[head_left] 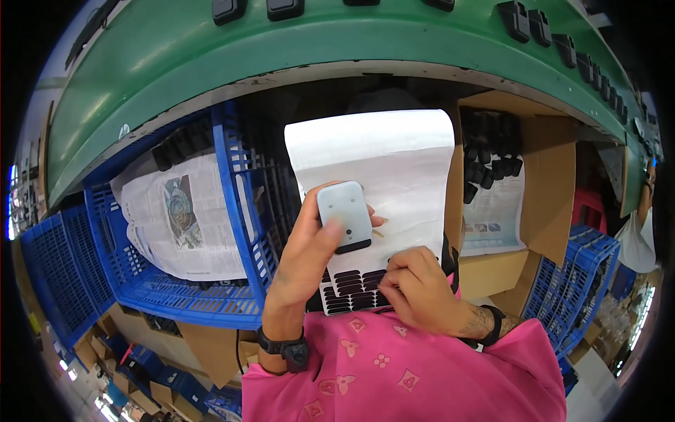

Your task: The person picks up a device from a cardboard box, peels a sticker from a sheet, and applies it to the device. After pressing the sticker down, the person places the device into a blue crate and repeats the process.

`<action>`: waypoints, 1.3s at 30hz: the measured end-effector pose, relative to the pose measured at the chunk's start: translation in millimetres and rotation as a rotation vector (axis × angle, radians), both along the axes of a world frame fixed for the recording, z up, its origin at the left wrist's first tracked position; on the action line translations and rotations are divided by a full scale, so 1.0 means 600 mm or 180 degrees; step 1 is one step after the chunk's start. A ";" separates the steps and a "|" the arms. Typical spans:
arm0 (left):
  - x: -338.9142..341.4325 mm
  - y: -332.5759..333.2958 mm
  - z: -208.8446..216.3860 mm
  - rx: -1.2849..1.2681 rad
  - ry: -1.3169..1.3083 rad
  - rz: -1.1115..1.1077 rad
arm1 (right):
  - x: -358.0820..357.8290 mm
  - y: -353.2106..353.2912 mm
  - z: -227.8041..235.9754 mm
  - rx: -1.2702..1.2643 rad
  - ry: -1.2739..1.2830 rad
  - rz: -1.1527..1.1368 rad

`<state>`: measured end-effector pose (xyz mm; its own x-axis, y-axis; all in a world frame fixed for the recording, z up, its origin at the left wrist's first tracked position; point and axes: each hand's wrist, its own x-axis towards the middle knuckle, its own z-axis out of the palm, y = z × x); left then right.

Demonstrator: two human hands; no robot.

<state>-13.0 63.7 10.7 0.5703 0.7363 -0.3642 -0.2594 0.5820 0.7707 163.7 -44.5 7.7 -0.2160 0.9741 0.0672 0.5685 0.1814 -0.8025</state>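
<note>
My left hand (301, 247) is closed around a pale grey-blue flat plastic cover (346, 207) with rounded corners, small holes and a black strip along its lower end. The thumb lies across its face and looks blurred. Below it, on my lap, is a sheet of dark elongated stickers (355, 287) in rows. At the right edge of these stickers, my right hand (420, 287) has its fingers bent and pressed together; whatever is between them is hidden. A long white paper sheet (373, 144) lies beneath both hands, its far end curling.
On the left stands a blue plastic crate (225, 165) lined with newspaper (211, 225). To the right, a cardboard box (552, 183) contains several black parts (485, 165). Ahead runs a green work surface (316, 46) carrying black parts (515, 20). Another blue crate (573, 288) is farther right.
</note>
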 end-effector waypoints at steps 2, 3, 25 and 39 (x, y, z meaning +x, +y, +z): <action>0.006 0.000 0.007 0.0194 0.0170 -0.0036 | 0.014 0.007 0.030 -0.0240 0.0327 0.0029; 0.008 -0.001 0.015 0.0389 0.0350 -0.0062 | 0.024 0.015 0.047 -0.0676 0.0836 0.0001; 0.042 -0.011 0.109 0.0785 0.1071 -0.1075 | 0.056 0.099 0.128 -0.2112 0.3102 -0.0998; 0.042 -0.012 0.111 0.0936 0.1187 -0.1116 | 0.056 0.101 0.126 -0.2073 0.3014 -0.0912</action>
